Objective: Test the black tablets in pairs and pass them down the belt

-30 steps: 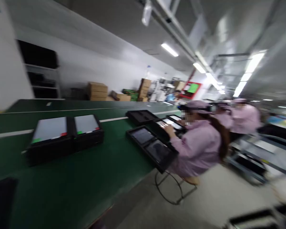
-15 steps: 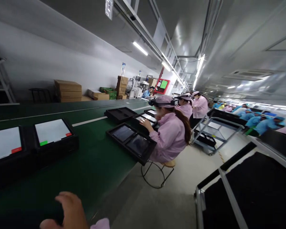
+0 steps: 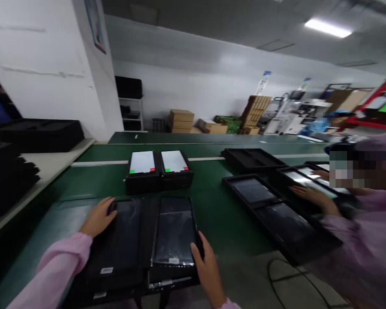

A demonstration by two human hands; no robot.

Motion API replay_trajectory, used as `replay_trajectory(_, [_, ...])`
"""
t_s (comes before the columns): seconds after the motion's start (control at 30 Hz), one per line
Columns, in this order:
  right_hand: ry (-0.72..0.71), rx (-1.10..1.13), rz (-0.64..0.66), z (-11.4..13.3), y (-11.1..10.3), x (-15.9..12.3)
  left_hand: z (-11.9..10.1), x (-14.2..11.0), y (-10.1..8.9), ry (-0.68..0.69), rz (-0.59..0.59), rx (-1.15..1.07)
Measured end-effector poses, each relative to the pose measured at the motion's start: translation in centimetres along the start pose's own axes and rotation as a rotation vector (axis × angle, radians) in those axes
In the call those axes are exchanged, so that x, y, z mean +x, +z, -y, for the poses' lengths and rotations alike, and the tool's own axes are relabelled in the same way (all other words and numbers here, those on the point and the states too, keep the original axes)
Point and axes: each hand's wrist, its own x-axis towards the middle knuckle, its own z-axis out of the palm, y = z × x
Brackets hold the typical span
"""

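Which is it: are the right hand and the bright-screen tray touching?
Apart. The head view shows green table between the right hand and the bright-screen tray.

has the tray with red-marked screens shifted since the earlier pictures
No, the tray still sits across the white line, which shows on both sides.

We count two near tablets (image 3: 175, 227), both dark and lying uppermost, and two lit tablets (image 3: 143, 161) beyond them, bearing two green patches (image 3: 167, 170) and two red patches (image 3: 152, 169) altogether. To the right, one black tray (image 3: 321, 244) holds two dim tablets (image 3: 252, 189); behind it lies one divided tray (image 3: 252, 159). We make out two co-workers (image 3: 366, 227), one stool (image 3: 157, 124) and one glowing ceiling lamp (image 3: 328, 28). The glowing screens (image 3: 300, 178) at far right we cannot count surely.
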Motion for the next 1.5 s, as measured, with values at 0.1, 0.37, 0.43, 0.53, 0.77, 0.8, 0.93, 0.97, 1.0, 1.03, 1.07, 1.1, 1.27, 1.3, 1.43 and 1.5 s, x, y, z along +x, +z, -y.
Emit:
replay_trajectory(0.1, [-0.044, -0.032, 0.09, 0.1, -0.5, 2.2, -3.4, 0.4, 1.9, 0.225, 0.167, 0.087])
replay_trajectory(0.37, [-0.077, -0.091, 0.061, 2.9, 2.8, 11.6, -9.7, 1.8, 6.5, 0.231, 0.195, 0.105])
replay_trajectory(0.43, [-0.1, -0.069, 0.041, 2.8, 3.3, 11.7, -9.9, 1.9, 6.7, 0.208, 0.169, 0.106])
replay_trajectory(0.53, [-0.196, -0.043, 0.042, 2.9, 3.5, 11.4, -9.8, 2.1, 6.9, 0.216, 0.143, 0.083])
replay_trajectory(0.77, [-0.23, -0.067, 0.073, 3.6, 3.7, 12.5, -8.7, 4.1, 8.3, 0.236, 0.122, 0.067])
replay_trajectory(0.8, [-0.226, -0.06, 0.074, 3.5, 3.7, 12.5, -8.8, 4.1, 8.4, 0.235, 0.121, 0.072])
replay_trajectory(0.93, [-0.217, -0.045, 0.086, 3.0, 3.4, 12.0, -9.6, 3.3, 8.0, 0.231, 0.14, 0.085])
replay_trajectory(0.97, [-0.207, -0.05, 0.097, 2.9, 3.3, 11.9, -9.8, 3.0, 7.9, 0.224, 0.148, 0.096])
replay_trajectory(1.0, [-0.192, -0.057, 0.112, 2.8, 3.2, 11.8, -9.9, 2.7, 7.8, 0.215, 0.156, 0.109])
replay_trajectory(1.03, [-0.176, -0.064, 0.128, 2.8, 3.1, 11.7, -10.0, 2.5, 7.6, 0.206, 0.163, 0.124])
replay_trajectory(1.07, [-0.158, -0.07, 0.14, 2.7, 3.0, 11.6, -10.0, 2.3, 7.5, 0.198, 0.168, 0.138])
replay_trajectory(1.1, [-0.141, -0.075, 0.15, 2.7, 2.9, 11.4, -10.0, 2.2, 7.4, 0.191, 0.174, 0.149])
replay_trajectory(1.27, [-0.109, -0.072, 0.14, 2.9, 2.8, 11.0, -9.0, 3.0, 6.5, 0.124, 0.206, 0.171])
replay_trajectory(1.3, [-0.114, -0.068, 0.135, 2.9, 2.8, 11.0, -8.6, 3.5, 6.3, 0.096, 0.214, 0.173])
replay_trajectory(1.43, [-0.132, -0.057, 0.128, 3.0, 2.8, 11.2, -6.5, 5.3, 4.4, -0.029, 0.258, 0.172])
replay_trajectory(1.5, [-0.122, -0.056, 0.137, 3.0, 2.8, 11.2, -5.3, 6.1, 2.4, -0.051, 0.308, 0.148])
